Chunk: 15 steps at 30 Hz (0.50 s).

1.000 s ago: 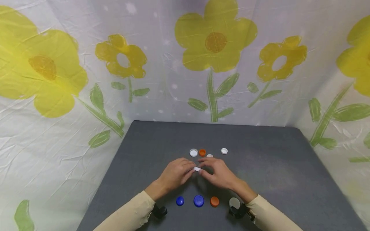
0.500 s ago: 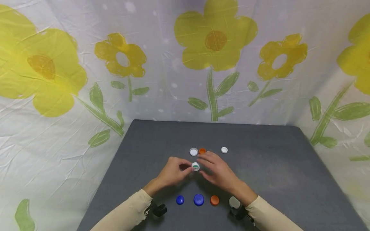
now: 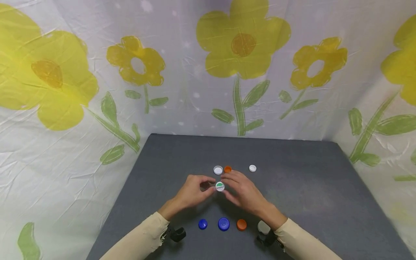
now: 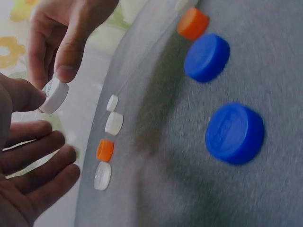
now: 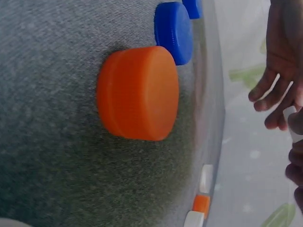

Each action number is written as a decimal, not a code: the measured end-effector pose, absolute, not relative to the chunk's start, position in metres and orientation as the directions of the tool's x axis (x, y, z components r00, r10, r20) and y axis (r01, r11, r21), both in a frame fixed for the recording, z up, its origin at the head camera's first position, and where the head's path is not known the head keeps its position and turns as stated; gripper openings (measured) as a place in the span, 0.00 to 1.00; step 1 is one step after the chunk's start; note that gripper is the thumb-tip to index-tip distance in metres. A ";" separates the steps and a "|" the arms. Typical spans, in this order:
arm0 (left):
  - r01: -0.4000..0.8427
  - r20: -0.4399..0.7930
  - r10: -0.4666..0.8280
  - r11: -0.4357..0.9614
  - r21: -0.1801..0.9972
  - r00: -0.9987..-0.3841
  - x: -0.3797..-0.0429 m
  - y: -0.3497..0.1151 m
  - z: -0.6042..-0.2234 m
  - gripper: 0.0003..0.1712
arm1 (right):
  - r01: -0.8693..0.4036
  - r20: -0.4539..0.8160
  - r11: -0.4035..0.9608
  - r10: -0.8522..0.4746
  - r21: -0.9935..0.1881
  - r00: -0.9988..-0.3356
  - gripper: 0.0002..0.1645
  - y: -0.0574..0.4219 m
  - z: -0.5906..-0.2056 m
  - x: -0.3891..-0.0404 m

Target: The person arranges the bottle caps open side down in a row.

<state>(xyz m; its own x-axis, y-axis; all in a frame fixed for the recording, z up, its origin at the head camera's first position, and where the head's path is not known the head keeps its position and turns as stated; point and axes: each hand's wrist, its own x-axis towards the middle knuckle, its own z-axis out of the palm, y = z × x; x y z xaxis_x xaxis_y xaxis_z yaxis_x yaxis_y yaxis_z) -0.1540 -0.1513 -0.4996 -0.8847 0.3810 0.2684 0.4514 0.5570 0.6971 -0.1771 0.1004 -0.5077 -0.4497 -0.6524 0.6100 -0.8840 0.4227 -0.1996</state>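
A white bottle cap (image 3: 220,186) with green print on its top is held up between the two hands, above the table. My right hand (image 3: 243,191) pinches its rim, thumb on the near side and fingers behind, as the left wrist view shows. The thumb of my left hand (image 3: 190,193) touches the cap's other side. In the left wrist view the other left fingers (image 4: 42,156) are spread, fairly straight and apart from the cap. The right wrist view catches only a sliver of the cap (image 5: 290,113) at its right edge.
Behind the hands lie a white cap (image 3: 218,170), an orange cap (image 3: 228,169) and another white cap (image 3: 252,168) on the grey table (image 3: 292,162). Nearer are two blue caps (image 3: 223,224), an orange cap (image 3: 241,224) and a pale cap (image 3: 263,227) by the right wrist.
The white cap turned from edge-on to show its printed top. The left fingers pinched it half a second ago and have spread off it; the right thumb and fingers have come onto it.
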 end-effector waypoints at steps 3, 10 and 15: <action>0.542 0.352 0.415 0.588 0.601 -0.839 -0.154 -0.155 -0.498 0.15 | -0.862 0.577 0.436 -0.646 -0.258 -0.499 0.22 0.096 -0.506 -0.177; 0.663 0.417 0.517 0.615 0.427 -0.748 -0.155 -0.167 -0.495 0.15 | -0.847 0.533 0.431 -0.659 -0.311 -0.531 0.20 0.081 -0.502 -0.176; 0.686 0.392 0.564 0.627 0.369 -0.727 -0.154 -0.177 -0.494 0.14 | -0.843 0.488 0.443 -0.687 -0.307 -0.538 0.16 0.070 -0.501 -0.174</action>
